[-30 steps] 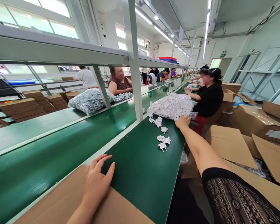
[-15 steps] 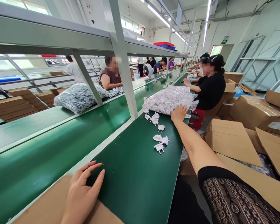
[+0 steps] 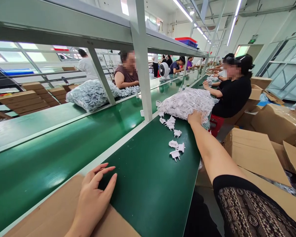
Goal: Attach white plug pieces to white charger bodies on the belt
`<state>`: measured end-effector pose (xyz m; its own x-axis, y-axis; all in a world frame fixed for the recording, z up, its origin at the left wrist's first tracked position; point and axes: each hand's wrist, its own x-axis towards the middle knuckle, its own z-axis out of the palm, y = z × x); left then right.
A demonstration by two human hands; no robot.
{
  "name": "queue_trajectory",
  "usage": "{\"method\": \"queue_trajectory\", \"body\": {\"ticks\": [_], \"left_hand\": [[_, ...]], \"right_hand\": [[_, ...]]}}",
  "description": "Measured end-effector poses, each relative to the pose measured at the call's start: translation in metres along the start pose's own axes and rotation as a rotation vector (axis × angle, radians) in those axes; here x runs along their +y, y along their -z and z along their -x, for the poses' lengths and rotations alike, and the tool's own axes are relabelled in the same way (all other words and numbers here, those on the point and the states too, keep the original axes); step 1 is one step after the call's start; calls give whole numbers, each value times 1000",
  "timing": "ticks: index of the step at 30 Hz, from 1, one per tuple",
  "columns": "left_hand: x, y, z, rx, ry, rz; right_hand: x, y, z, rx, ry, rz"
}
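Plug bag (image 3: 187,103), fingertips of right hand (image 3: 194,118) unseen

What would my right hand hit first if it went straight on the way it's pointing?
The clear bag of white plugs: the right hand looks to be right at its near edge, though contact is unclear.

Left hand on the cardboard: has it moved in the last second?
No. The left hand lies on the far corner of the cardboard sheet, reaching over the green table, just as before; only the camera shifted.
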<state>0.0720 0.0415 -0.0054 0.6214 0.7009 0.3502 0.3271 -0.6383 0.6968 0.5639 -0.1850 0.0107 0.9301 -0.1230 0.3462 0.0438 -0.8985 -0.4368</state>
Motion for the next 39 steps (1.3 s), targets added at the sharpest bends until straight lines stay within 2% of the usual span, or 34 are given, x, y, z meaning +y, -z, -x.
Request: {"method": "queue_trajectory", "body": {"ticks": [6,12,22,27,30,35,39], "left_hand": [[0,-4,-2,14,-28,-13],[-4,-6,-4,-7,-68,-23],[9,5,0,-8,-17,-44],[12,8,3,-5,-17,-64],[9,8,3,0,6,-72],[5,6,1,-17,24,-70],[5,4,-1,-37,22,-60]], "right_hand": [[-5,8,14,25,-13,-21],[-5,16,42,-3,13,5],[1,32,86,-202,212,49],[-12,36,110,-340,422,-57],[-15,36,106,-338,447,-113],[0,30,77,-233,212,-118],[9,17,52,-211,175,-94]]}}
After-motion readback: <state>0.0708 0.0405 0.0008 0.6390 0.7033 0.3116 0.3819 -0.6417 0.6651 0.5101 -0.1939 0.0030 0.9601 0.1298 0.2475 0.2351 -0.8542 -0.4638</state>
